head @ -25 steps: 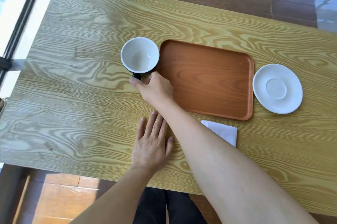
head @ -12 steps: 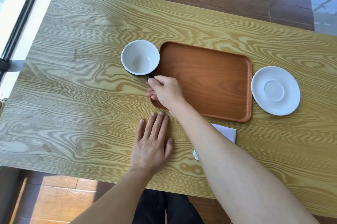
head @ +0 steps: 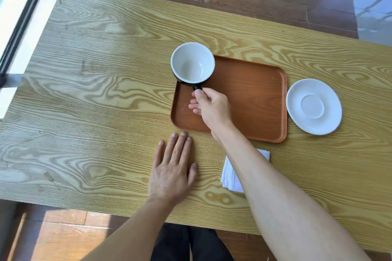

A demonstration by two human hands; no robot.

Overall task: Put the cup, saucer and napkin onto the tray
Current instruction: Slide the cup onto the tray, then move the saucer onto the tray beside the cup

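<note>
A cup (head: 192, 63), white inside and black outside, hangs over the far left corner of the brown tray (head: 254, 95). My right hand (head: 212, 108) pinches its black handle from the near side. A white saucer (head: 314, 106) lies on the table just right of the tray. A folded white napkin (head: 231, 173) lies near the tray's front edge, partly hidden by my right forearm. My left hand (head: 172, 168) rests flat on the table, fingers spread, just in front of the tray's near left corner.
The wooden table (head: 95, 101) has its near edge close to me and its left end by a window frame (head: 23, 18). Brown floorboards show beyond the far edge and below the near edge.
My right hand has carried the cup by its handle from the table left of the tray to above the tray's far left corner. My left hand has stayed flat.
</note>
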